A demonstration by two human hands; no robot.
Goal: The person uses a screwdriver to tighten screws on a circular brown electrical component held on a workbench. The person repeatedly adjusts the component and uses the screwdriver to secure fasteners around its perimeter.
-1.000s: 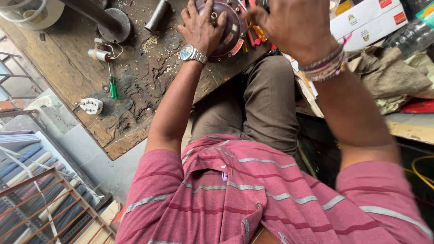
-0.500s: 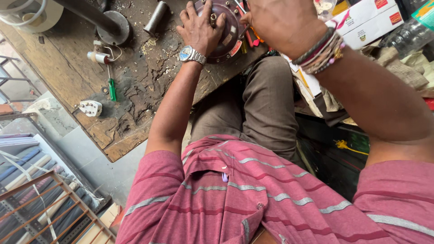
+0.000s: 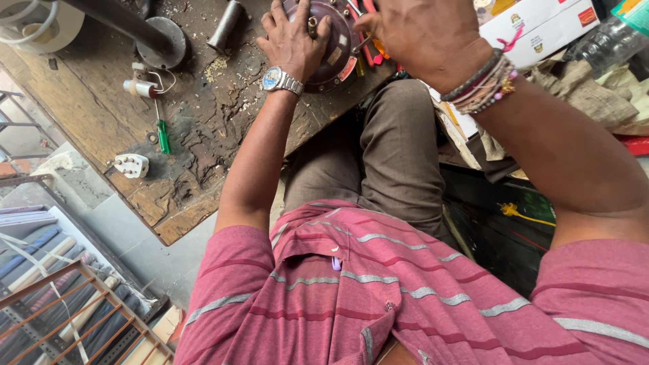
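Observation:
My left hand [image 3: 292, 39], with a silver wristwatch, lies on top of a round dark brown motor housing [image 3: 336, 51] at the far edge of a worn wooden workbench [image 3: 203, 135], fingers clasped over it. My right hand [image 3: 422, 37], with several thread bracelets at the wrist, is closed right beside the housing's right side; a thin metal tool tip shows between it and the housing, but what the hand holds is hidden. Red-handled tools [image 3: 368, 40] lie just behind the housing.
On the bench lie a green screwdriver [image 3: 162, 135], a white plug [image 3: 132, 165], a small wired part [image 3: 142, 88], a metal cylinder [image 3: 225, 26] and a round metal base with a pole [image 3: 161, 42]. White cardboard boxes [image 3: 541, 27] and a plastic bottle [image 3: 602, 40] sit at right.
My right arm has swung slightly lower and nearer the camera view; my left hand stays on the housing. The view has shifted a little.

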